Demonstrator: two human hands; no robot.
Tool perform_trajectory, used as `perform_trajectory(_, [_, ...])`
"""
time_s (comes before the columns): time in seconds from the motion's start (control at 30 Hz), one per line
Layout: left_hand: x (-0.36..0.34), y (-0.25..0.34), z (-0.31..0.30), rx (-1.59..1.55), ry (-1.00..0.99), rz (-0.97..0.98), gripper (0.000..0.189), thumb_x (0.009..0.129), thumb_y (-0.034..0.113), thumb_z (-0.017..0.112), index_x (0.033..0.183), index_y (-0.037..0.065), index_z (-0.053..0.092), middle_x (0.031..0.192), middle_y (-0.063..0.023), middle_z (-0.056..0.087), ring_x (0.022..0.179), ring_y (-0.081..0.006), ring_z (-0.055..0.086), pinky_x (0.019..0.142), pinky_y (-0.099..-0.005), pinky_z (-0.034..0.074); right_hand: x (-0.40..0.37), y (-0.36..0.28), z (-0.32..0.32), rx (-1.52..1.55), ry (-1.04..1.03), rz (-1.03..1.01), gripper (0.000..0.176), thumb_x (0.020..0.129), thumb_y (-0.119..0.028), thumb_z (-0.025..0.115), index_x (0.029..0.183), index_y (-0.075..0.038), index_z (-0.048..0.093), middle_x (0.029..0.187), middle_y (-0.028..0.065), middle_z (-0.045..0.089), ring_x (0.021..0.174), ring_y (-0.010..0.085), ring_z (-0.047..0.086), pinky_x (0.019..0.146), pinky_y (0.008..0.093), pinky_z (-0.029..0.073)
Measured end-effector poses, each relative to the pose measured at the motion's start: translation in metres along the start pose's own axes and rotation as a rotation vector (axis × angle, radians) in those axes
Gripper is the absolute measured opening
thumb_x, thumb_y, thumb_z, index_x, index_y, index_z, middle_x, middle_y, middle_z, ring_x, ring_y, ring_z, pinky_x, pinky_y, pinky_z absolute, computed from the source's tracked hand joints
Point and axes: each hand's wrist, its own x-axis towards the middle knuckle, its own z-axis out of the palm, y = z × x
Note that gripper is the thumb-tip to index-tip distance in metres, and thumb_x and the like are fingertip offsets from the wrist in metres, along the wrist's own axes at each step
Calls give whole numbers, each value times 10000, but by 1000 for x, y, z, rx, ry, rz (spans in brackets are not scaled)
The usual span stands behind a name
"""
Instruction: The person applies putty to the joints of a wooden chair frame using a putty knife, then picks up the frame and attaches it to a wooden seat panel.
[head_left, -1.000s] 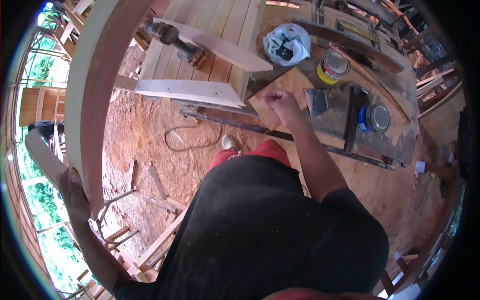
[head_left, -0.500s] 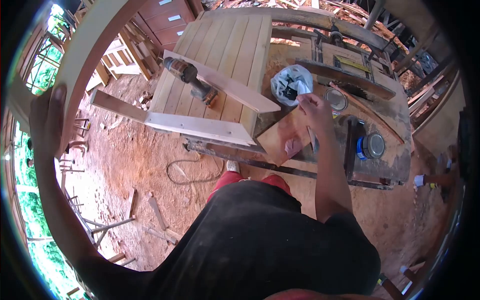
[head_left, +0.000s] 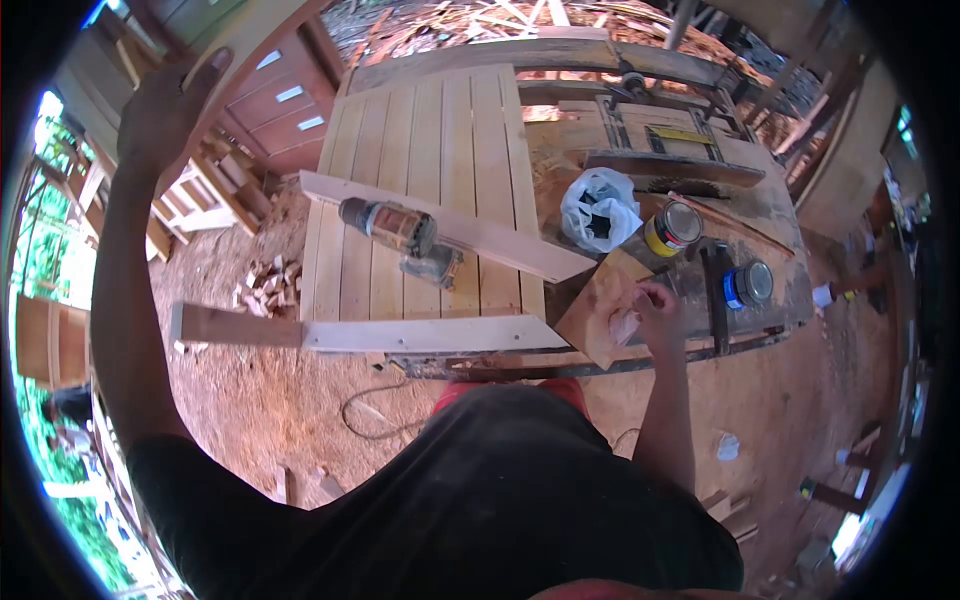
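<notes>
At the upper left, my left hand (head_left: 165, 120) is raised and closed around a long pale wooden board (head_left: 262, 45), thumb on its face. My right hand (head_left: 660, 315) is low over the bench, fingers pinched together; what they hold, if anything, is too small to make out. It is beside a pale pinkish patch (head_left: 624, 326) on a small flat piece of wood (head_left: 588, 318). Just beyond are an open plastic bag (head_left: 600, 210) with dark contents, a yellow-labelled can (head_left: 673, 230) and a blue-labelled can (head_left: 748, 285).
A cordless drill (head_left: 400, 232) rests on a slatted wooden panel (head_left: 425, 130) with loose boards (head_left: 430, 334) across it. A saw blade (head_left: 685, 187) sticks up from the bench. Wood offcuts (head_left: 268, 290) and a cord (head_left: 350, 415) lie on the dusty floor.
My right hand has come from beside the plastic bag down to the pinkish patch. My left hand and the board appear higher and further right; the whole view has shifted.
</notes>
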Motion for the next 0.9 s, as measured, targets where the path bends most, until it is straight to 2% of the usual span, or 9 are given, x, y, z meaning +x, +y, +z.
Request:
perform_trajectory(0.07, [20, -9, 38, -29, 205, 123, 779, 973, 739, 436, 1105, 43, 761, 973, -238, 737, 1041, -424, 700, 941, -502, 501, -12, -9, -6, 18, 64, 31, 197, 943, -144, 698, 1035, 26, 739, 842, 15, 707, 764, 68, 622, 698, 250, 502])
perform_trajectory(0.27, [66, -8, 94, -290, -51, 105, 726, 992, 682, 470, 1085, 26, 765, 923, -227, 726, 915, -424, 683, 908, -511, 505, -43, -32, 8, -134, 216, -9, 215, 919, -137, 708, 1041, 39, 730, 846, 53, 716, 779, 106, 655, 707, 286, 521])
perform_trajectory(0.33, [92, -34, 133, -274, 65, 362, 597, 1046, 550, 463, 1165, 33, 737, 924, -223, 709, 868, -415, 656, 862, -501, 503, -51, -38, 25, -239, 176, -39, 212, 912, -134, 710, 1032, 40, 727, 852, 85, 723, 787, 142, 676, 716, 311, 534])
perform_trajectory(0.4, [135, -86, 183, -51, 500, 961, 397, 1105, 250, 411, 1378, 60, 628, 1001, -198, 686, 866, -390, 623, 811, -461, 492, -57, -40, 43, -322, 127, -104, 200, 909, -131, 703, 1023, 32, 727, 872, 125, 735, 796, 192, 701, 729, 340, 546])
perform_trajectory(0.43, [142, -95, 187, -55, 493, 1001, 391, 1104, 275, 412, 1332, 45, 633, 978, -200, 684, 849, -386, 622, 798, -465, 490, -60, -35, 49, -349, 129, -155, 194, 909, -131, 698, 1019, 26, 726, 881, 143, 738, 798, 215, 710, 733, 354, 551])
perform_trajectory(0.57, [99, -51, 116, -454, 94, 471, 455, 1097, 371, 419, 1149, -16, 653, 886, -211, 676, 780, -370, 616, 743, -481, 482, -60, -64, 38, -331, 147, -172, 180, 905, -129, 703, 1012, 14, 726, 905, 157, 739, 818, 247, 721, 757, 359, 559])
perform_trajectory(0.77, [38, 19, 22, -569, -109, 439, 707, 1087, 517, 428, 874, -107, 683, 748, -226, 663, 677, -345, 609, 661, -504, 471, -67, -203, -37, -467, 339, -649, 180, 912, -91, 738, 1082, -32, 729, 993, 121, 734, 870, 245, 725, 777, 355, 563])
perform_trajectory(0.83, [33, 40, 10, -563, -259, 408, 613, 1064, 511, 477, 987, -54, 702, 893, -195, 674, 781, -311, 625, 745, -474, 486, -80, -264, -65, -690, 484, -1014, 218, 904, -120, 767, 1107, -45, 737, 1010, 107, 745, 922, 257, 731, 803, 346, 562])
perform_trajectory(0.9, [26, 67, -1, -563, -400, 376, 546, 1042, 505, 525, 1101, -1, 721, 1038, -164, 685, 885, -278, 642, 829, -443, 501, -87, -296, -98, -853, 511, -1205, 388, 920, -309, 760, 1210, -56, 706, 1155, 127, 709, 1046, 275, 681, 917, 387, 529])
